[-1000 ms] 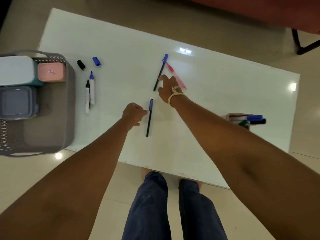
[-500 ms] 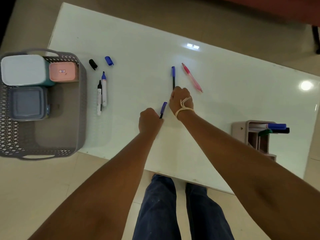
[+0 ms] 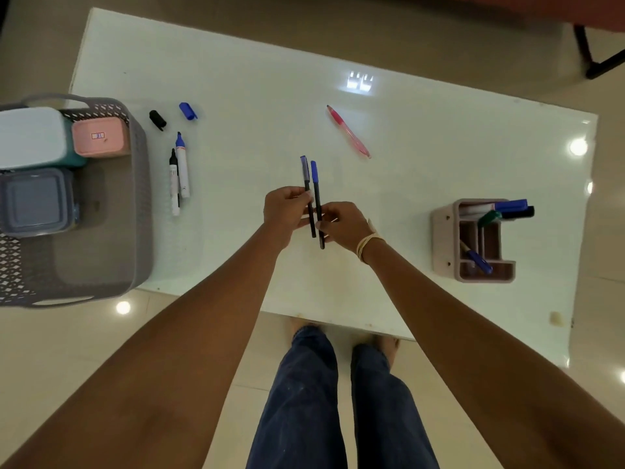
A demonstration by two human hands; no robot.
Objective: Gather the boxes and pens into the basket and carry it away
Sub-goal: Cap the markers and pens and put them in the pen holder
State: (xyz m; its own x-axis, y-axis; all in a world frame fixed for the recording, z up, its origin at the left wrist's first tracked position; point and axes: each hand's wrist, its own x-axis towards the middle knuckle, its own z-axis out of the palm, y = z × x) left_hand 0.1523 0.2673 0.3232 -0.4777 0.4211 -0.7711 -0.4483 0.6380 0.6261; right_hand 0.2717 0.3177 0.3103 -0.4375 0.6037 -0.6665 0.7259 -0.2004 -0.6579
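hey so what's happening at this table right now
A person stands at a white table, tidying pens. The left hand holds a purple-capped pen and the right hand a blue-capped pen, side by side above the table. Three boxes already sit in the grey basket at the left. A pink pen, two uncapped markers and their loose caps lie on the table.

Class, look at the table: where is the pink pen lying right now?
The pink pen lies alone on the white table, beyond and right of both hands, far from the grey basket.
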